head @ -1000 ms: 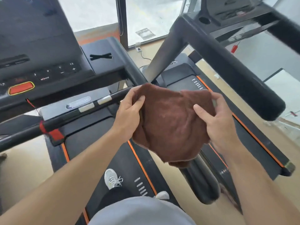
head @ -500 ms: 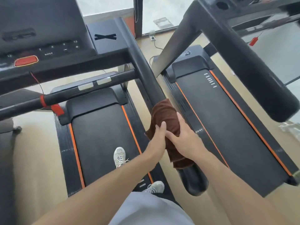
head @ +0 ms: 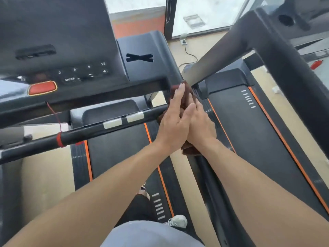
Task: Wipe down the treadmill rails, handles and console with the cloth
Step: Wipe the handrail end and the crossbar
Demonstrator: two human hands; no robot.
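Console [head: 58, 50] fills the ten o'clock corner, its red stop button [head: 42, 87] and number keys blurred. A dark cup pocket [head: 139, 57] at twelve o'clock shows only a cross-shaped slit; what it holds cannot be seen. Below, a black crossbar handle [head: 85, 133] carries two pale sensor pads. At centre, the left hand [head: 173, 125] lies with straight fingers pressed onto the brown cloth [head: 189, 149], which wraps the right side rail [head: 204, 168]. The right hand [head: 200, 125] lies beside it, touching, fingers laid flat over the cloth. Most of the cloth is hidden beneath both hands. A neighbouring treadmill [head: 258, 131] sits at three o'clock, cut off.
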